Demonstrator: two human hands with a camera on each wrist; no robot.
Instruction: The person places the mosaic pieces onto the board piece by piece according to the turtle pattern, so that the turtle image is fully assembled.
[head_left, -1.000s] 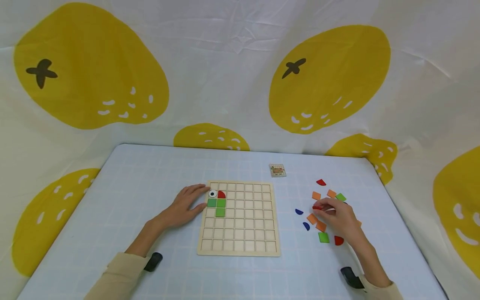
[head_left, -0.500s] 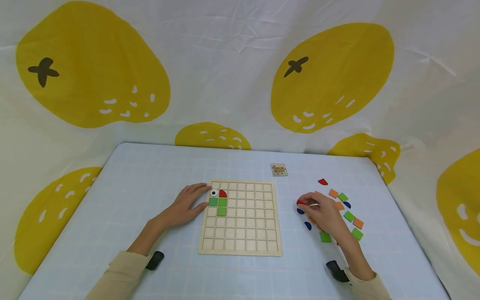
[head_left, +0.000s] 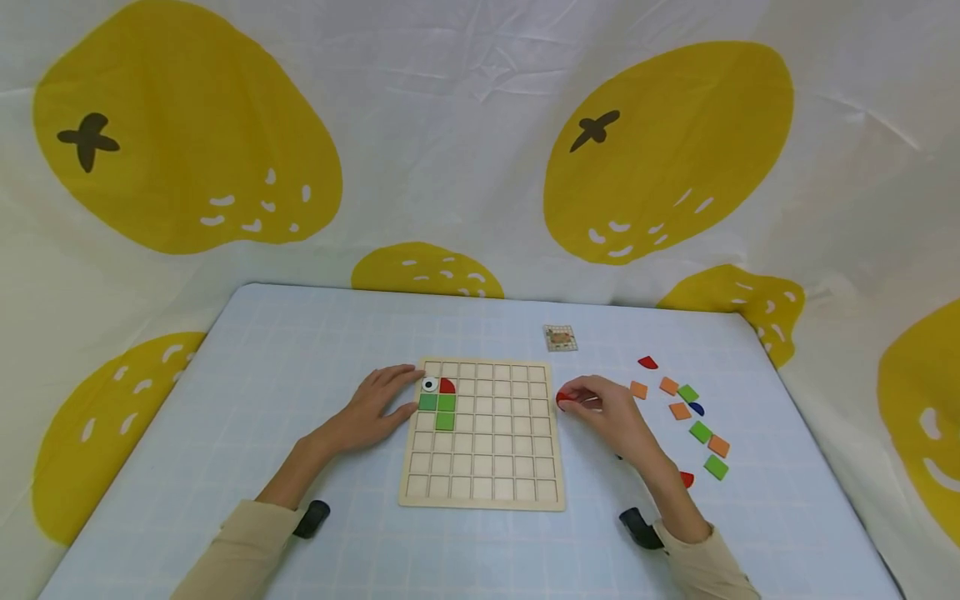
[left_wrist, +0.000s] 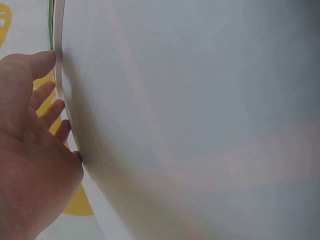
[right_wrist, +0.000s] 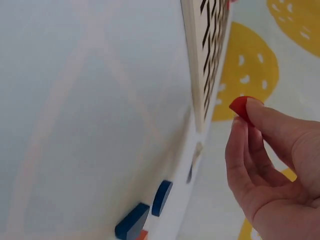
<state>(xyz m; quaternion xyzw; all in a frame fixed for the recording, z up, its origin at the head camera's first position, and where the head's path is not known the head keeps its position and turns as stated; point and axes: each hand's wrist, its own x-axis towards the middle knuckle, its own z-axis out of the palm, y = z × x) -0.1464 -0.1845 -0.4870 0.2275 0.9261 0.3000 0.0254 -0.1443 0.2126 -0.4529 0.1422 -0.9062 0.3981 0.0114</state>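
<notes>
My right hand [head_left: 613,414] pinches a red quarter-circle piece [head_left: 562,399] between thumb and fingertips, just off the right edge of a wooden grid board [head_left: 498,465]. The right wrist view shows the same red piece [right_wrist: 241,107] held up at the fingertips. On the opposite side, my left hand [head_left: 367,412] rests with extended fingers and thumb touching the board's left edge. In the board's upper-left cells lie a white-and-black eye piece [head_left: 430,384], another red quarter-circle [head_left: 447,386], a darker green square [head_left: 427,402] and two light green squares [head_left: 446,421].
Right of the board, loose pieces lie scattered: orange squares [head_left: 679,411], green squares [head_left: 716,467], a red piece [head_left: 647,362] and a blue half-circle [head_left: 697,409]. My right forearm hides part of them. A small picture card [head_left: 560,337] lies behind the board. A lemon-patterned cloth [head_left: 442,150] hangs behind the table.
My right hand has carried the red quarter-circle piece leftward from the loose pieces to beside the board. My left hand stays at the board's left edge.
</notes>
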